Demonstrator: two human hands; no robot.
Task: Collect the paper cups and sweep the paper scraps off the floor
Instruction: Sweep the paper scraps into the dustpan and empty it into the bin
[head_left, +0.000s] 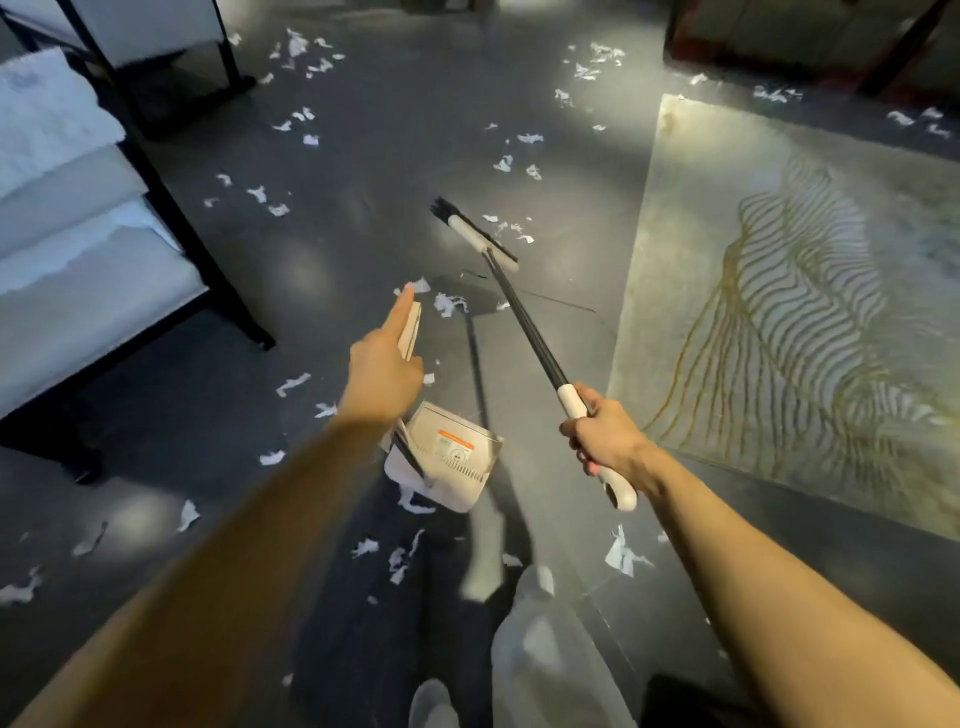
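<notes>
My right hand (605, 436) grips the white grip of a broom handle (524, 327); its black shaft runs forward to the white broom head (480, 239), which sits on the dark floor beside a few paper scraps (511, 231). My left hand (382, 369) holds the upright handle of a white dustpan (447, 460), index finger stretched along the handle top. The pan stands on the floor between my arms. Several torn white paper scraps (306, 52) lie scattered over the floor, far and near. No paper cup shows.
A black-framed shelf unit (171, 208) with white shelves stands on the left. A pale rug (779, 322) with a gold line pattern covers the floor on the right. Dark furniture (810, 47) sits at the far right. My shoes (434, 701) show at the bottom.
</notes>
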